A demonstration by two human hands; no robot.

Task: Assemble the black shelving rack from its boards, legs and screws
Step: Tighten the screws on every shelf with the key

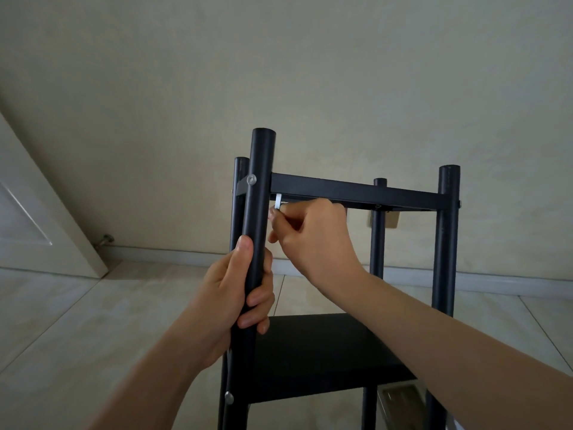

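Observation:
The black shelving rack stands upright on the tiled floor, with several round legs. Its top board [356, 192] sits between the legs and a lower board [319, 355] is below. My left hand [238, 293] grips the near left leg [260, 187] at mid height. My right hand [310, 234] pinches a small silver hex key [278, 202] just under the top board, right beside that leg. A silver screw head [251, 179] shows on the leg at the top board, another screw [229, 397] at the lower board.
A pale wall stands close behind the rack, with a white baseboard [173, 254] along the floor. A white door [37, 218] leans open at the left with a door stop [105, 240]. A light object [400, 395] lies on the floor under the rack.

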